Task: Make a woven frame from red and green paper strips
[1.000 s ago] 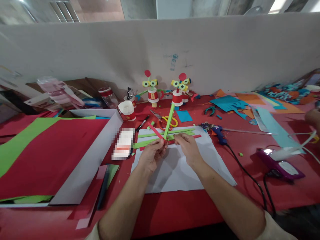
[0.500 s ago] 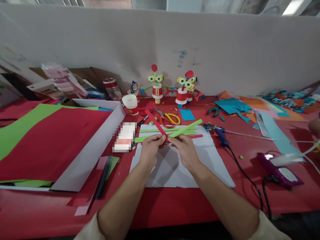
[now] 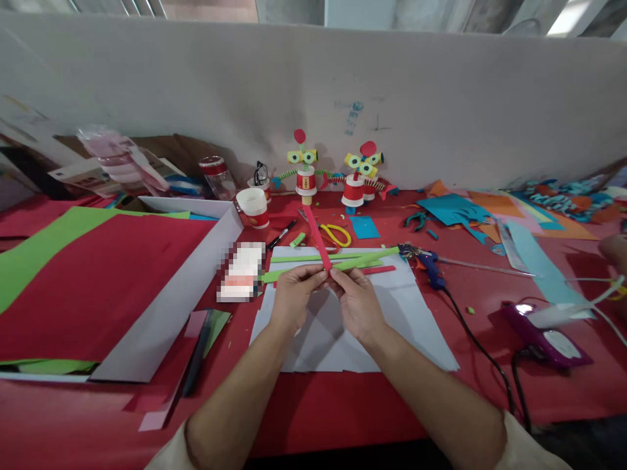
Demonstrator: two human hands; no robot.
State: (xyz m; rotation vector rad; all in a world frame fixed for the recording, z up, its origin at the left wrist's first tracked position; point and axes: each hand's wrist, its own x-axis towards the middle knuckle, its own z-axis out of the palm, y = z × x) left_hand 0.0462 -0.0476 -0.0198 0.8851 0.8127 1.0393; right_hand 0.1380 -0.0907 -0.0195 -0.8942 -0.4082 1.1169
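Observation:
My left hand (image 3: 300,294) and my right hand (image 3: 358,297) meet over the white paper sheets (image 3: 323,346). Both pinch the joined end of a red paper strip (image 3: 318,238) and a green paper strip (image 3: 372,258), thumbs side by side. The red strip points away from me, slightly left; the green one slants off to the right. The fold between the fingertips is partly hidden. On the sheets behind lie more green strips (image 3: 281,260) and a red strip (image 3: 385,269). Scissors (image 3: 336,235) with yellow and orange handles lie just beyond.
A glue gun (image 3: 432,269) with a trailing cord rests at the right near a purple power strip (image 3: 546,336). Paper-cup figures (image 3: 306,181) stand by the wall. A box (image 3: 191,261) of coloured paper is at left. Someone's hand (image 3: 614,251) shows at the right edge.
The red strip has swung more upright and the green strip has tilted lower toward the right. Both hands stay pinched at the join. The view has shifted slightly.

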